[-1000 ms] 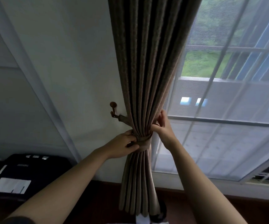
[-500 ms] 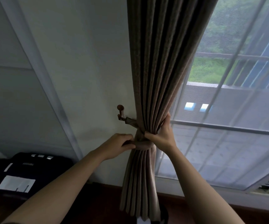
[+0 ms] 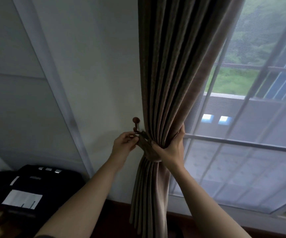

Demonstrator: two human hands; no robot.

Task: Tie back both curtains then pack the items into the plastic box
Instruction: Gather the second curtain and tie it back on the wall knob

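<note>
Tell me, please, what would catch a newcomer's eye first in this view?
The tall brown curtain in the middle, gathered by a matching tieback. The right hand grips the bunched folds on the window side, while the left hand pinches the tieback's end just below the wall hook. Right of it, the bright window shows greenery.

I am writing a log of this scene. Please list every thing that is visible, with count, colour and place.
Pleated fabric curtain: one, brown, centre, gathered.
Fabric tieback band: one, brown, around the curtain, reaching to the hook.
Knobbed wall hook: one, dark brown, on the white wall.
Window with sheer screen: one, pale, right.
Dark case with white label: one, black, lower left.
Left hand: pinches the tieback end at the hook.
Right hand: grips the curtain.
</note>
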